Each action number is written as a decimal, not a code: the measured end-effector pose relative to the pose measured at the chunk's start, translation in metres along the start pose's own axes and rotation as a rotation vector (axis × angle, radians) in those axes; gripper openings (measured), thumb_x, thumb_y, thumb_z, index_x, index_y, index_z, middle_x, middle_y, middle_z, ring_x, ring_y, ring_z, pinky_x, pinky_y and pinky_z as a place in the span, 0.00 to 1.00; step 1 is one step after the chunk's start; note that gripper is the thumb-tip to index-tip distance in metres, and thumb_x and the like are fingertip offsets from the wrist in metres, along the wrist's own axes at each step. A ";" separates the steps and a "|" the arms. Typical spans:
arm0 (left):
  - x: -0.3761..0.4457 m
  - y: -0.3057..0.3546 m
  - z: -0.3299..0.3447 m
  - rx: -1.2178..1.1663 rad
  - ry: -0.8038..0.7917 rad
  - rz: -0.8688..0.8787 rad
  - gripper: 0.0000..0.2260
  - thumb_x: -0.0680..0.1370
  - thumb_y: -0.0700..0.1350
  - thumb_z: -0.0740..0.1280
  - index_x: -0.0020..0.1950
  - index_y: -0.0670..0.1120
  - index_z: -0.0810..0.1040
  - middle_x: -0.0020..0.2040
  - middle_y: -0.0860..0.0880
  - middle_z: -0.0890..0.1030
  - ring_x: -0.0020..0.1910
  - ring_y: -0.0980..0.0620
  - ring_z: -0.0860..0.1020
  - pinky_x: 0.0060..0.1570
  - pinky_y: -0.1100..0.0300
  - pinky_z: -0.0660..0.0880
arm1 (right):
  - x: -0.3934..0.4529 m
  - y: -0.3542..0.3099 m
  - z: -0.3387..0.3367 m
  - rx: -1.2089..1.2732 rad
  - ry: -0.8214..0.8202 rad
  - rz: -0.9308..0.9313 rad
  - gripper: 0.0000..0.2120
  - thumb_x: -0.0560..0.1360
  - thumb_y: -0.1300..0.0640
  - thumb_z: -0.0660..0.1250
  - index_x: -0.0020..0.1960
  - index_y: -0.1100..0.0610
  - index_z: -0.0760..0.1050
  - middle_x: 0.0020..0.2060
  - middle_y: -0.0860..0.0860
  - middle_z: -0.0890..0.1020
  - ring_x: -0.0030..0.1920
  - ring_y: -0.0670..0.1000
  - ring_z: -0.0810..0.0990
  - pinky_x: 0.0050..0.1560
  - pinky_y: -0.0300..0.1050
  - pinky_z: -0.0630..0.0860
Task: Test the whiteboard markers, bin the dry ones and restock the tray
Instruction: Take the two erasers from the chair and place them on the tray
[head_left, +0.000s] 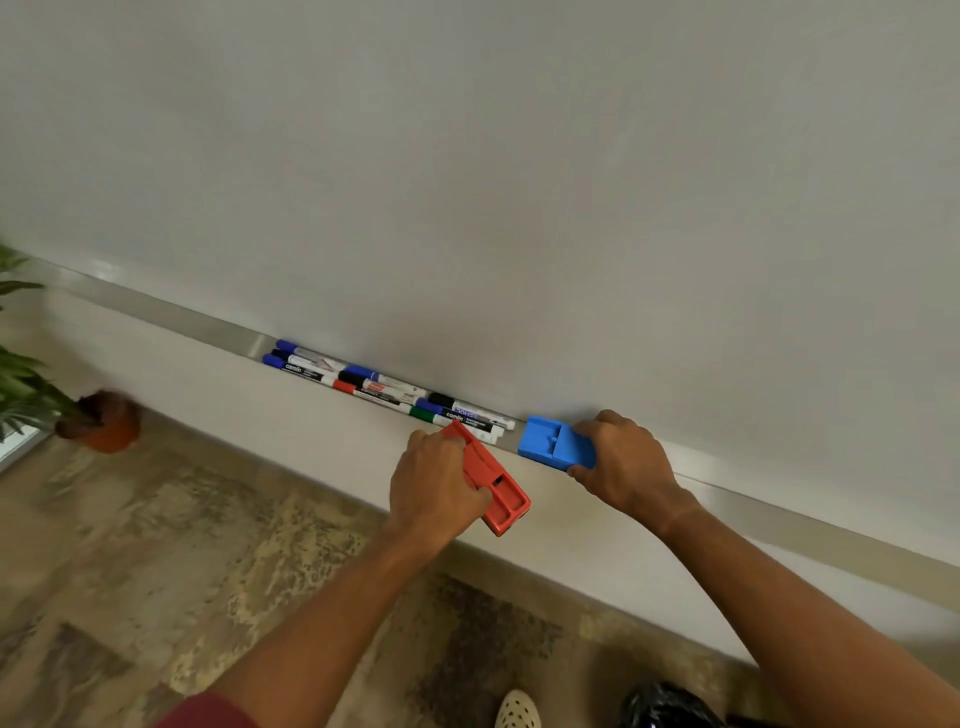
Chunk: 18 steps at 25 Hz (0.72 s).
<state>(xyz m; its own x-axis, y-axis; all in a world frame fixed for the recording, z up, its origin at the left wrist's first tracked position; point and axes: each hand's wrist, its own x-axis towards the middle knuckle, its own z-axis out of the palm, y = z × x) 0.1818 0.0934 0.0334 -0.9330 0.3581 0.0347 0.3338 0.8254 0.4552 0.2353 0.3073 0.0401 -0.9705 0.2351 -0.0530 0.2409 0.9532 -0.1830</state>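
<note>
Closest to the viewer, at the bottom edge, a cream shoe with dark dots (517, 709) stands on a mottled brown and tan floor (156, 545). Just to its right is something glossy and black (670, 706), cut off by the edge; what it is cannot be told. A dark red sleeve (208, 712) shows at the lower left.

Two bare forearms reach up and forward from the bottom. The left hand (436, 486) has its fingers curled around a red whiteboard eraser (493, 486), gripping it at its upper end. The eraser tilts diagonally, its lower end hanging out in front of the wall below the tray. The right hand (626, 462) grips a blue whiteboard eraser (556, 444), thumb on the near side and fingers over the far side. The blue eraser sits on the tray, just right of the markers.

The metal tray (779, 525) runs along the bottom edge of the whiteboard, slanting from upper left to lower right. On it lies a row of whiteboard markers (389, 387), overlapping end to end, left of both erasers. Their caps are blue, black, red and green, and the barrels are white with printed labels. The red eraser's top end is just beside the right end of the row.

Behind the tray, the whiteboard (519, 182) fills the upper part of the view. At the far left, a leafy plant in a reddish-brown pot (104, 423) stands on the floor, well apart from the hands.
</note>
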 end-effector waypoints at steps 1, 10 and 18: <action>0.005 0.000 0.003 0.003 0.003 -0.010 0.21 0.68 0.54 0.75 0.56 0.50 0.74 0.50 0.52 0.78 0.54 0.52 0.72 0.44 0.62 0.71 | 0.007 0.001 0.003 0.000 -0.006 -0.009 0.24 0.73 0.48 0.72 0.66 0.53 0.74 0.57 0.52 0.77 0.54 0.54 0.78 0.51 0.47 0.78; 0.025 -0.012 0.009 0.023 -0.006 -0.039 0.23 0.68 0.55 0.75 0.59 0.51 0.73 0.53 0.52 0.79 0.54 0.54 0.70 0.47 0.62 0.70 | 0.030 -0.003 0.024 0.019 -0.055 -0.016 0.22 0.74 0.48 0.71 0.66 0.53 0.75 0.61 0.52 0.76 0.59 0.52 0.76 0.55 0.45 0.76; 0.032 -0.023 0.005 0.022 -0.027 -0.031 0.26 0.68 0.56 0.75 0.61 0.50 0.73 0.55 0.52 0.78 0.57 0.53 0.71 0.50 0.61 0.70 | 0.035 -0.010 0.033 0.004 -0.036 -0.022 0.22 0.75 0.47 0.70 0.67 0.53 0.73 0.61 0.52 0.76 0.63 0.52 0.71 0.57 0.46 0.74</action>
<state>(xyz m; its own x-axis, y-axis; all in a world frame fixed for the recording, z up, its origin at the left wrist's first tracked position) 0.1448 0.0884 0.0195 -0.9390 0.3440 -0.0034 0.3082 0.8457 0.4356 0.1987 0.2997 0.0074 -0.9747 0.2073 -0.0841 0.2198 0.9573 -0.1880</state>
